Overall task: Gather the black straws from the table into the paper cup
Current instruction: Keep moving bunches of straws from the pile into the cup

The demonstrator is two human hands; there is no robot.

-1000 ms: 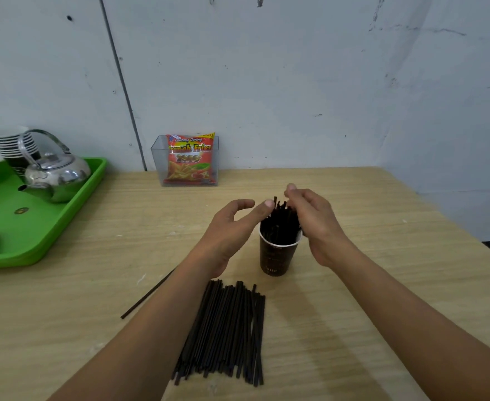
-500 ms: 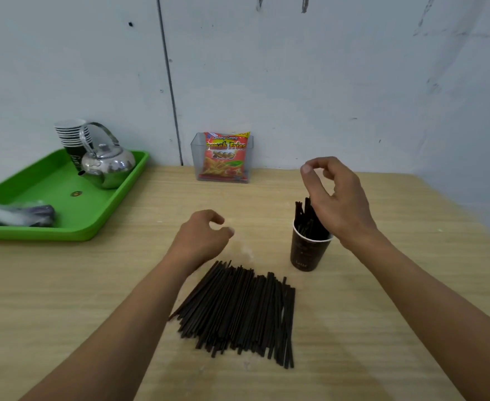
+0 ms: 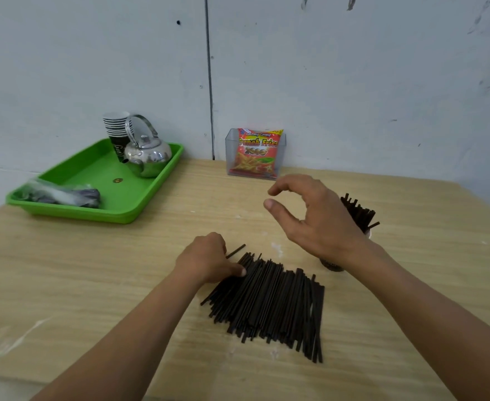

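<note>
A pile of black straws (image 3: 272, 302) lies flat on the wooden table (image 3: 79, 279) in front of me. My left hand (image 3: 209, 260) rests on the pile's far left end, fingers curled onto the straws, one straw (image 3: 236, 251) poking out beyond it. My right hand (image 3: 313, 218) hovers above the table, fingers apart and holding nothing. Behind it stands the dark paper cup (image 3: 332, 264), mostly hidden by my wrist, with a bunch of black straws (image 3: 359, 212) sticking up out of it.
A green tray (image 3: 99, 204) at the back left holds a metal kettle (image 3: 147, 156), a stack of paper cups (image 3: 116, 128) and a plastic-wrapped bundle (image 3: 61, 193). A clear holder with a red snack packet (image 3: 255, 153) stands against the wall.
My left hand has dropped from near the cup onto the far end of the pile. My right hand has left the cup and moved left, open. The view has swung to the left.
</note>
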